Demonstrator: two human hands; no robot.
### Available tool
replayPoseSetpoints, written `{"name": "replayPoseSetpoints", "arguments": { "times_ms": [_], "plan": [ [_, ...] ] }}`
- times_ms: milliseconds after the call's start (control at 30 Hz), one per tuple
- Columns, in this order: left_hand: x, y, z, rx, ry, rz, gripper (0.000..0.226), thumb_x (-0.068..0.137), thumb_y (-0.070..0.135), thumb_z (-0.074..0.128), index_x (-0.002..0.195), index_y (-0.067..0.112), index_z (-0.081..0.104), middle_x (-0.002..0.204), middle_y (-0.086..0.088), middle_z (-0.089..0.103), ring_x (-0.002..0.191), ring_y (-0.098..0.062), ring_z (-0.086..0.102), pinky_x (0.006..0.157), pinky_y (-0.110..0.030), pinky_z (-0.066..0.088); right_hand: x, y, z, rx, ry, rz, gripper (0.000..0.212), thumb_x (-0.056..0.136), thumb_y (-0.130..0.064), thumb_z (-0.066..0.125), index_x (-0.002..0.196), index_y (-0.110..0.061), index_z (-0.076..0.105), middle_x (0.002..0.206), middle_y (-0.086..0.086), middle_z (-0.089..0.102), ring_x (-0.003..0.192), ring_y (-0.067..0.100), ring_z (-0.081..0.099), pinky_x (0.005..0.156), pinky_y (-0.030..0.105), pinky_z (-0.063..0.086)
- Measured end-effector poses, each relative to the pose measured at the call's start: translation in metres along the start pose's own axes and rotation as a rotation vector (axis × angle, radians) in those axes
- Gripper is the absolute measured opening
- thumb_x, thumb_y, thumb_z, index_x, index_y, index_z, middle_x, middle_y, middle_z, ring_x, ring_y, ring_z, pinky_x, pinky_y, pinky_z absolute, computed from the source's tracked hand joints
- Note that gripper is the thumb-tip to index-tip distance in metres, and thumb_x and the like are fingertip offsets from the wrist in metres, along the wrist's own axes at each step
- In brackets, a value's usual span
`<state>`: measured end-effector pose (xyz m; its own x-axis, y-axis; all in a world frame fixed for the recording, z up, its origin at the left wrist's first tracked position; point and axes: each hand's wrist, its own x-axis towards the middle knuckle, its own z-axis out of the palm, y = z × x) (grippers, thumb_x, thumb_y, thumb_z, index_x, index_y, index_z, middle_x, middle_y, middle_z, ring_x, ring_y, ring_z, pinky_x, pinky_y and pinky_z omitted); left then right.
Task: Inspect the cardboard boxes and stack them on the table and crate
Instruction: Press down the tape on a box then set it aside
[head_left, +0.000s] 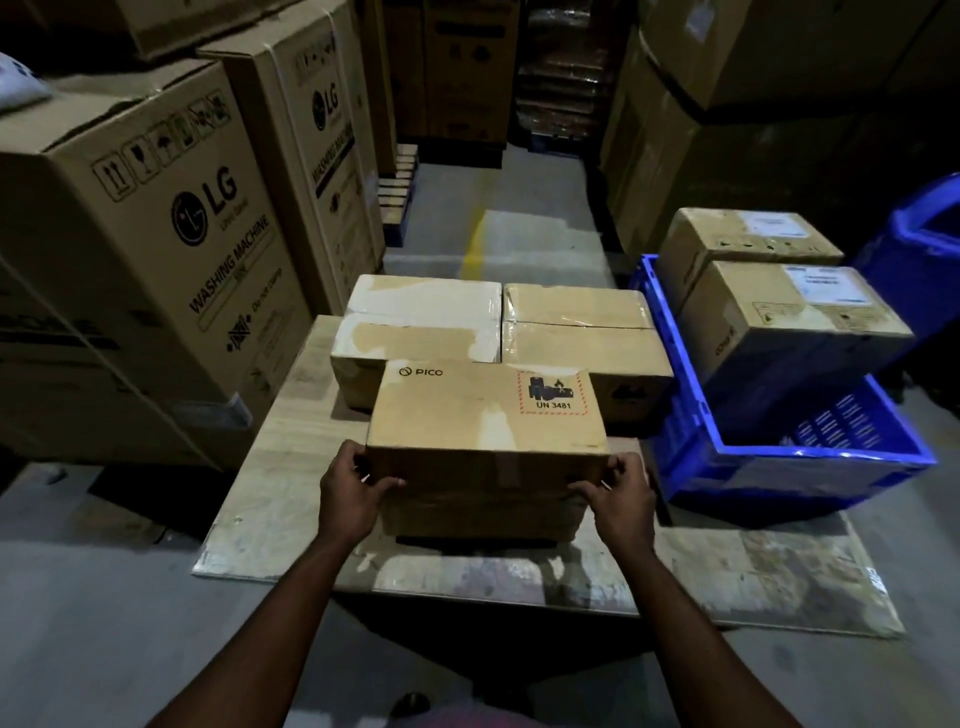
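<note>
Both hands held the PICO box by its near top corners. The left hand and right hand each had fingers curled round a corner, with the thumb on the front face. The box sat directly above another carton on the wooden table, just in front of 2 taped boxes lying side by side. At the right, a blue crate held 2 labelled boxes. LG washing machine cartons stood at the left.
</note>
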<state>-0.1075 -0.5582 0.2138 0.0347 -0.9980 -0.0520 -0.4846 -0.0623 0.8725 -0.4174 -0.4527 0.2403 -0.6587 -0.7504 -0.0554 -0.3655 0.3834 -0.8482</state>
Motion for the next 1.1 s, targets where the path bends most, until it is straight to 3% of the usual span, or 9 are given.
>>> {"name": "replayPoseSetpoints", "arguments": {
  "times_ms": [67,133,200,367,467,600,667,833,1100],
  "plan": [
    [-0.001,-0.004,-0.001,0.047,-0.024,-0.010,0.046,0.068,-0.001,0.085,0.094,0.008,0.049,0.092,-0.006,0.063,0.089,-0.025,0.063,0.077,-0.038,0.057,-0.001,0.007,0.002,0.002,-0.058,0.021,0.059,0.071,0.007,0.081,0.119,-0.008,0.050,0.108,0.006,0.064,0.099,0.016,0.062,0.071,0.005,0.049],
    [0.002,-0.007,-0.002,0.110,-0.064,-0.025,0.052,0.067,-0.003,0.084,0.101,0.011,0.048,0.101,-0.008,0.063,0.095,-0.026,0.063,0.082,-0.043,0.056,0.000,0.013,0.006,-0.066,-0.126,-0.008,0.077,0.073,0.006,0.075,0.138,-0.021,0.046,0.122,0.005,0.066,0.107,0.020,0.064,0.088,0.031,0.056],
    [0.007,-0.009,-0.001,0.158,-0.080,-0.016,0.057,0.066,-0.001,0.085,0.107,0.013,0.048,0.109,-0.009,0.063,0.099,-0.027,0.063,0.082,-0.046,0.056,0.001,0.015,0.009,-0.123,-0.156,-0.023,0.080,0.075,0.003,0.071,0.145,-0.025,0.044,0.126,0.005,0.066,0.112,0.024,0.063,0.093,0.041,0.054],
    [0.018,-0.004,-0.002,0.213,-0.153,-0.001,0.065,0.068,0.014,0.088,0.118,0.008,0.048,0.117,-0.014,0.056,0.106,-0.032,0.058,0.081,-0.039,0.050,0.005,0.002,0.008,-0.150,-0.217,-0.027,0.078,0.083,-0.002,0.066,0.151,-0.021,0.033,0.135,0.010,0.060,0.118,0.030,0.058,0.091,0.033,0.049],
    [0.021,0.005,-0.011,0.129,-0.278,0.065,0.093,0.065,0.037,0.089,0.139,0.010,0.039,0.136,-0.013,0.046,0.127,-0.029,0.045,0.098,-0.040,0.045,0.001,-0.006,0.005,-0.109,-0.196,-0.072,0.081,0.086,-0.016,0.056,0.156,-0.014,0.015,0.154,0.012,0.039,0.141,0.029,0.037,0.107,0.032,0.034],
    [0.022,0.029,-0.011,0.350,-0.203,0.249,0.110,0.078,0.082,0.045,0.156,0.011,0.013,0.164,-0.006,0.004,0.150,-0.022,0.007,0.119,-0.038,0.014,0.007,-0.028,0.017,-0.282,-0.081,-0.414,0.070,0.086,-0.030,0.040,0.153,-0.011,0.030,0.164,0.009,0.015,0.152,0.019,0.005,0.122,0.034,0.006],
    [0.025,0.043,-0.002,0.564,-0.198,0.421,0.093,0.087,0.076,0.020,0.156,0.014,0.019,0.165,-0.003,0.005,0.151,-0.021,0.002,0.120,-0.039,0.008,0.014,-0.046,0.031,-0.425,-0.173,-0.503,0.063,0.095,-0.037,0.027,0.153,-0.011,0.029,0.165,0.008,0.013,0.152,0.019,0.003,0.123,0.033,0.000],
    [0.025,0.059,0.016,0.832,-0.313,0.515,0.064,0.097,0.042,0.009,0.156,0.019,0.018,0.164,0.003,0.014,0.152,-0.016,0.006,0.121,-0.036,0.008,0.027,-0.052,0.062,-0.787,-0.330,-0.553,0.059,0.105,-0.035,0.017,0.157,-0.008,0.012,0.166,0.011,0.004,0.153,0.023,0.001,0.124,0.040,0.001],
    [0.028,0.073,0.033,0.866,-0.346,0.532,0.055,0.107,0.032,0.021,0.157,0.012,0.013,0.165,-0.003,0.008,0.152,-0.017,0.004,0.121,-0.035,0.004,0.032,-0.074,0.073,-0.817,-0.449,-0.594,0.058,0.107,-0.027,0.025,0.157,-0.004,0.006,0.165,0.015,0.001,0.153,0.027,-0.002,0.124,0.041,0.001]
  ]
}}
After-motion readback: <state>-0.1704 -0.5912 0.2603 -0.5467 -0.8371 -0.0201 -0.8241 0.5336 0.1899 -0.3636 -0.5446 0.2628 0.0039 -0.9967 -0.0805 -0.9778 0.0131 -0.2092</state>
